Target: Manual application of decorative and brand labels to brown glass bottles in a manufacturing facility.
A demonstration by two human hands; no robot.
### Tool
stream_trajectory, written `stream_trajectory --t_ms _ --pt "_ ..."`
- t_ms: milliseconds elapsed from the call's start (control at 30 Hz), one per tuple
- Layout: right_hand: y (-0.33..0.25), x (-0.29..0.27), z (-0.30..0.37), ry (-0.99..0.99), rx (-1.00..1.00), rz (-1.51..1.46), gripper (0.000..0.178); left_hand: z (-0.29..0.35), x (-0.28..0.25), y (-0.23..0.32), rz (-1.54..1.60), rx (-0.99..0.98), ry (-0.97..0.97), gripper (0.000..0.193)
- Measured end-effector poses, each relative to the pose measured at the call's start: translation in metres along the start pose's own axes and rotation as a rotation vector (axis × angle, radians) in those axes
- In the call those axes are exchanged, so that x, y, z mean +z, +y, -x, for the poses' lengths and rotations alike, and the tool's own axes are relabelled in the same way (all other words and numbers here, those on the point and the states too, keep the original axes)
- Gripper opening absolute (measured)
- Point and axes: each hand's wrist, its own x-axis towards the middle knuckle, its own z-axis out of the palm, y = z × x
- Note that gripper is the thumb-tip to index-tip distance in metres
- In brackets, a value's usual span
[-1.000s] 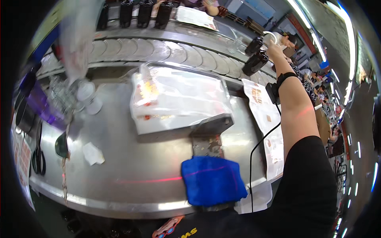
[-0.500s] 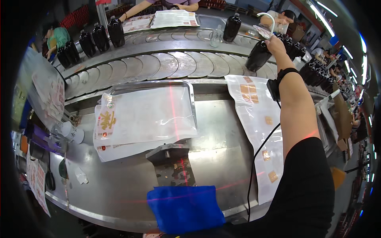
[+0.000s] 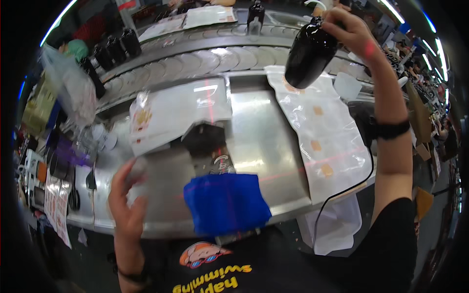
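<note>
1. Gripping the neck of a glossy black bottle (image 3: 309, 58), the fingers of our right hand (image 3: 355, 33) are closed around it. We hold the bottle tilted, its base toward the lower left.
2. We locate the bottle over the far end of a long white label sheet (image 3: 337, 163); we cannot tell whether its base touches the sheet.
3. Our left hand (image 3: 126, 205) is raised above the near left part of the metal worktop (image 3: 259, 127). Its fingers are parted, with thumb and forefinger apart; the tips are blurred.
4. Between our left hand and the label sheet, we note two obstructions: a dark metal block (image 3: 204, 139) and, nearer to us, a blue cloth (image 3: 227, 202).
5. We find printed plastic sheets (image 3: 181, 105) stacked on the worktop, the block overlapping their near right corner in our view.
6. A black cable (image 3: 333, 198) curves past the label sheet's near right corner, above a white bin (image 3: 349, 219).
7. Beyond the worktop, we see a conveyor (image 3: 190, 62) of overlapping plates, with more dark bottles (image 3: 115, 49) on its far side.
8. At our left, a clear plastic bag (image 3: 75, 95) hangs near the conveyor.
</note>
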Motion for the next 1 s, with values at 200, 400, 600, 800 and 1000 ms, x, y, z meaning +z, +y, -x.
stream_trajectory --t_ms 200,400,600,800,1000 --pt "-0.169 0.079 0.045 -0.114 -0.080 -0.864 0.015 -0.064 0.088 0.027 0.851 -0.044 -0.448 0.089" --pt "-0.223 0.183 0.094 -0.211 0.502 -1.007 0.023 -0.002 0.098 0.020 1.259 -0.682 -0.415 0.067" --pt "-0.245 0.211 0.131 -0.201 0.530 -0.866 0.041 -0.006 0.100 0.006 1.194 -0.700 -0.308 0.045" --pt "-0.231 0.221 0.129 -0.202 0.547 -0.891 0.043 -0.016 0.105 0.006 1.157 -0.743 -0.252 0.041" --pt "-0.220 0.232 0.118 -0.090 0.359 -0.760 0.044 -0.027 0.107 -0.006 1.008 -0.723 -0.278 0.051"
